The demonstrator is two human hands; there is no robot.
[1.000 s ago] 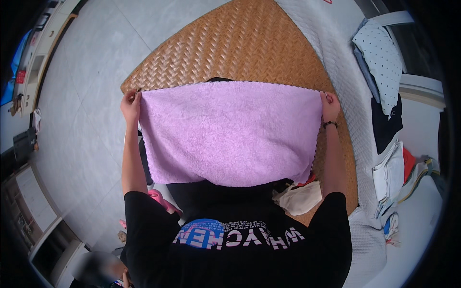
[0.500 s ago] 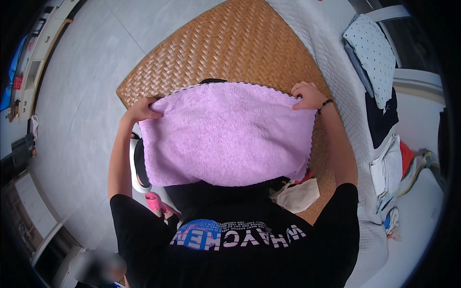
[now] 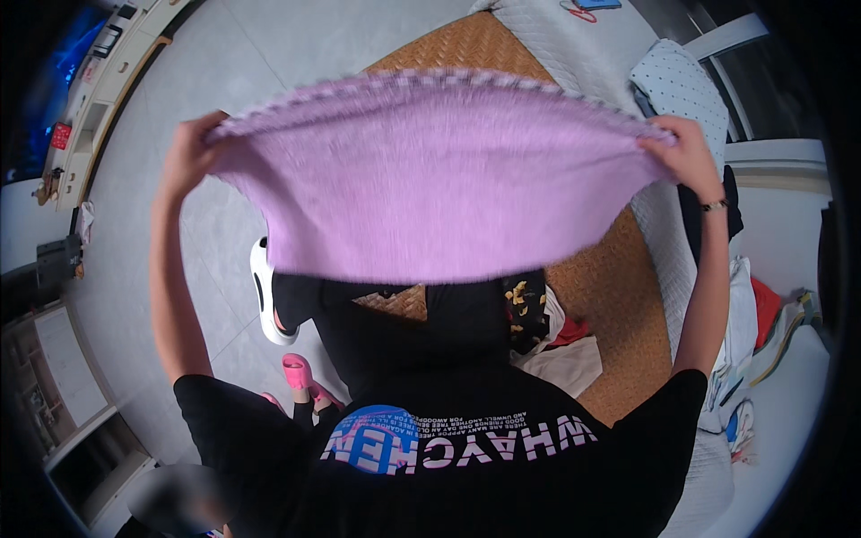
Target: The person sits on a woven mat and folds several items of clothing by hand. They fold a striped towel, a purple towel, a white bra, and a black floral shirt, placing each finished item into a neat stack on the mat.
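A lilac, fluffy towel (image 3: 430,193) with a black-and-white checked edge hangs stretched between my hands, held up in front of me over my lap. My left hand (image 3: 199,152) is closed on its left upper corner. Its right upper corner is pinched between the thumb and fingers of my right hand (image 3: 686,154). Motion blurs the towel's far edge and lower hem. Beneath the towel, to the right of my legs, lie a black cloth with yellow patches (image 3: 524,309), a beige cloth (image 3: 572,366) and something red (image 3: 570,334).
I sit on a brown woven mat (image 3: 619,314). A white quilted pad (image 3: 662,255) runs along the right, with a polka-dot garment (image 3: 689,94) and white clothes (image 3: 740,309) beyond. A white shoe (image 3: 272,300) and another person's pink slippers (image 3: 298,370) are on the left floor.
Both hands have lifted and spread apart, moving away from my body. The towel has risen with them and is pulled wider, uncovering the black cloth with yellow patches.
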